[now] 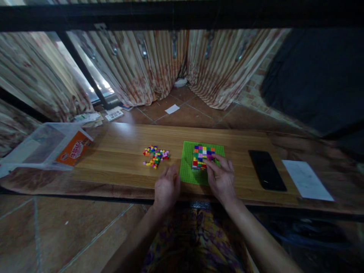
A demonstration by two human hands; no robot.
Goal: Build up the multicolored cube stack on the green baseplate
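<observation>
A green baseplate [189, 170] lies on the wooden table [119, 151], carrying a patch of small coloured bricks [201, 154]. My right hand [222, 177] rests on the plate's near right part, its fingers pinched at the lower right corner of the patch; whether a brick is between them is not visible. My left hand [167, 188] sits at the plate's left edge near the table front, fingers curled loosely, with nothing visible in it. A loose pile of coloured bricks [156, 155] lies left of the plate, a little beyond my left hand.
A black phone [266, 169] lies right of the plate, with a white sheet of paper [307, 179] beyond it. A clear plastic box with an orange label [51, 146] lies on the table's left end. Curtains [148, 64] hang behind above a tiled floor.
</observation>
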